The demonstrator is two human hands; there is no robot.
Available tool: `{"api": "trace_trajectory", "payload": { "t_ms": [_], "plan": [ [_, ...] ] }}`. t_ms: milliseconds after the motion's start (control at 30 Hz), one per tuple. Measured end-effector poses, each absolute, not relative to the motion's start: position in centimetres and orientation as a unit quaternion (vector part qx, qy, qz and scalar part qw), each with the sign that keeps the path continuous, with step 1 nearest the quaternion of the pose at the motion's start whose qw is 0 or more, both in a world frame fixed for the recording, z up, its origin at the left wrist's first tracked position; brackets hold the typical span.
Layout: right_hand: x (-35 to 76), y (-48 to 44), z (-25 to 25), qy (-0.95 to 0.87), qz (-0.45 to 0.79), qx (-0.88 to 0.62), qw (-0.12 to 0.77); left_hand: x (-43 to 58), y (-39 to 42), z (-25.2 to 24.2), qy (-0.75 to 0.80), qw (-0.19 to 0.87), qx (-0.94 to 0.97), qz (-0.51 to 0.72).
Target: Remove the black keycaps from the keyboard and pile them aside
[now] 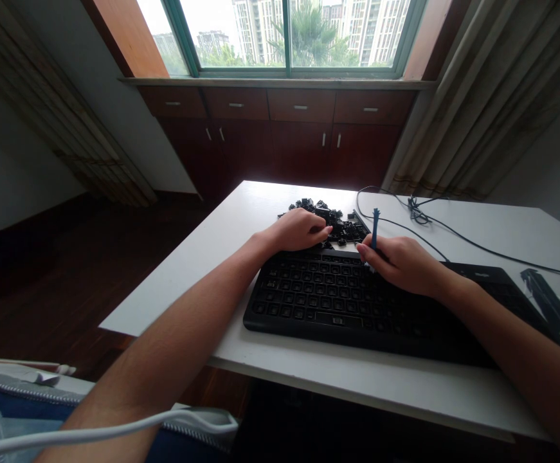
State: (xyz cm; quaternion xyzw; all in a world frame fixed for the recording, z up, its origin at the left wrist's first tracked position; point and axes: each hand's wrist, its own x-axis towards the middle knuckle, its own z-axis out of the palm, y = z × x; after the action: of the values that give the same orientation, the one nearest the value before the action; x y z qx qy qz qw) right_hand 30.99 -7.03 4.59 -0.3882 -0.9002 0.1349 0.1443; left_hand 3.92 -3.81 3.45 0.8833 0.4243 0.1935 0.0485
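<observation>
Closest in, a white cable [116, 432] is looping across the lower left, passing in front of the left forearm, and dark blue zippered fabric [33, 410] is lying beneath it. The near edge of the white tabletop [216, 241] is running behind these. On it a black computer keyboard [308, 302] is lying flat, its left part showing rows of bare key sockets with the keycaps off; the right forearm is stretching over its right part. At the right end, a long dark strip [554, 305] is lying beside the keyboard.

The right hand [400, 260] is clamping a slim blue tool [375, 226] between thumb and fingers, holding it nearly upright above the keyboard's far edge. The left hand [303, 229] is reaching past that edge to a heap of loose black keycaps [352, 231]; its fingers are curling with the thumb near them, and whether they are gripping anything, I cannot tell. Behind the right hand, a thin black cord [487, 244] is trailing over the tabletop, part of it bunched.

Farther off, reddish-brown cabinets [294, 148] are standing under a green-framed window [287, 38], with curtains [482, 96] hanging either side. Outside, a palm [308, 32] is rising before tall buildings [376, 29].
</observation>
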Motion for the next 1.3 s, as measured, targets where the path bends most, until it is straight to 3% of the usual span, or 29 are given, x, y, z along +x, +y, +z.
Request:
{"api": "trace_trajectory", "payload": {
  "t_ms": [1300],
  "plan": [
    [31.01, -7.03, 4.51, -0.902, 0.127, -0.386, 0.147, 3.96, -3.77, 3.42, 0.425, 0.048, 0.882, 0.197]
  ]
}}
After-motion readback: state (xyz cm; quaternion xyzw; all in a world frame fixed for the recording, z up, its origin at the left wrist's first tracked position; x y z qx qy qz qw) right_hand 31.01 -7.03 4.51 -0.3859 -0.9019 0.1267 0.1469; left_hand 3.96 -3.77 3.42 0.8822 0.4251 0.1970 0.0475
